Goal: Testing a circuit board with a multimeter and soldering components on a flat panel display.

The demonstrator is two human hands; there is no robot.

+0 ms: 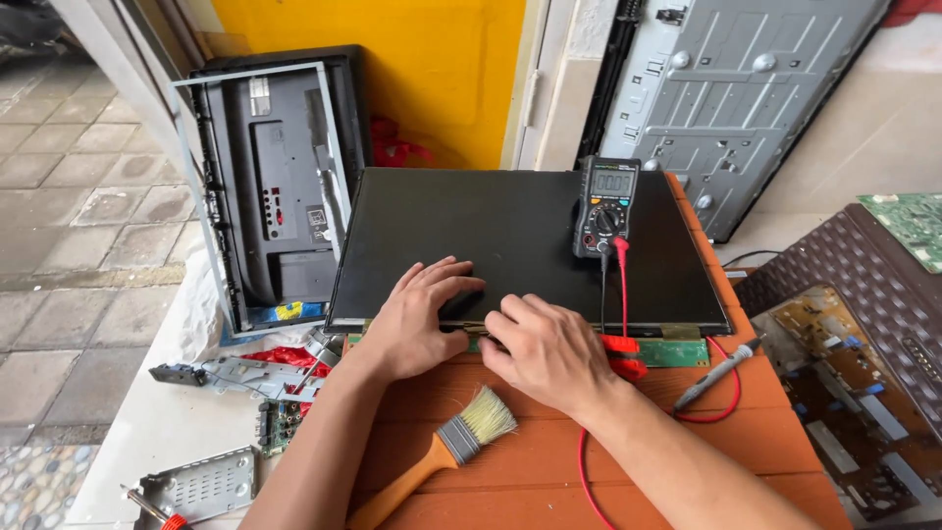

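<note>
Lying nearest on the orange desk (549,461), a brush (437,453) is pointed far-right. Beyond it, both hands are pressed on the panel's (510,236) near edge: left hand (417,319) spread flat, right hand (549,348) with fingers curled, nothing grasped. The fragile edge strip could be cracked by pressure. The panel's long axis runs left-right, with a multimeter (605,206) on its far part.

Electronics repair workshop, shown by opened television backs (280,186), a multimeter (606,207) set on a display panel (491,236), circuit boards (844,393) laid about
</note>
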